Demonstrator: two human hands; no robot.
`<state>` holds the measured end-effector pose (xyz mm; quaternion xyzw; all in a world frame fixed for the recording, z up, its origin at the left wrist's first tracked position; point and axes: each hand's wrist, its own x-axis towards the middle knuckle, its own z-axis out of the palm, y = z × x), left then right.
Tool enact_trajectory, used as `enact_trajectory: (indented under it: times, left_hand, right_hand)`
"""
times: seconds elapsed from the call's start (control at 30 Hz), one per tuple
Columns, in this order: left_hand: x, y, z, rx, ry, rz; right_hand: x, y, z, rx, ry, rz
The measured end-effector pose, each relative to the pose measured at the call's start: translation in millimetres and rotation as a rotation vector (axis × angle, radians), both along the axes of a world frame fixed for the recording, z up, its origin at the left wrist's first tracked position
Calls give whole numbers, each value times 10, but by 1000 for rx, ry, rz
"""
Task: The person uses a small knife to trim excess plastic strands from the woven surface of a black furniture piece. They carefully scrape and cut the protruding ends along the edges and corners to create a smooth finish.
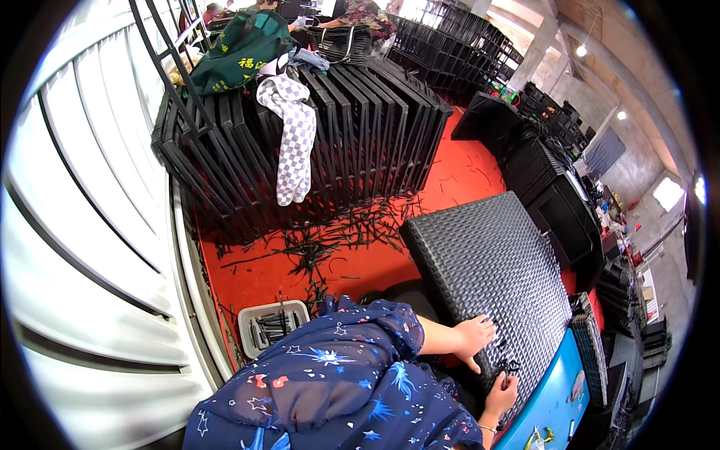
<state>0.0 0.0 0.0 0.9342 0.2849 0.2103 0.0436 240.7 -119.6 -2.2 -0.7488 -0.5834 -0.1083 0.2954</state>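
A black woven wicker panel (487, 262) leans in front of me, its lower right part over a blue work surface (555, 390). My left hand (474, 339) lies on the weave near its near edge, fingers spread. Just below it, my right hand (500, 399) is closed, with thumb and fingers pinched at the panel's surface. Something small and dark shows at those fingertips, but I cannot make out what it is. A few loose black strip ends (511, 367) stick up from the weave beside them.
Yellow-handled pliers (538, 438) lie on the blue surface. A grey bin (273, 324) of black pieces stands at left on the red floor (330, 274), among strip scraps. Black frames (337, 135) are stacked ahead, with a checked cloth (295, 139) draped over them. White corrugated sheeting (97, 225) runs along the left.
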Motion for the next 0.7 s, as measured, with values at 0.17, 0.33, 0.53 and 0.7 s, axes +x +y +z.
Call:
enact_trajectory:
  times: [0.17, 0.33, 0.53, 0.7]
  left_hand:
    - [27, -12, -1, 10, 1, 4]
    - [10, -2, 35, 12, 11, 0]
    - [13, -10, 46, 11, 30, 2]
    - [-98, 101, 38, -104, -130, -132]
  right_hand:
    - [39, -10, 9, -1, -19, 5]
    - [38, 10, -11, 30, -12, 21]
    - [4, -5, 12, 58, -16, 33]
    - [15, -8, -32, 51, 9, 37]
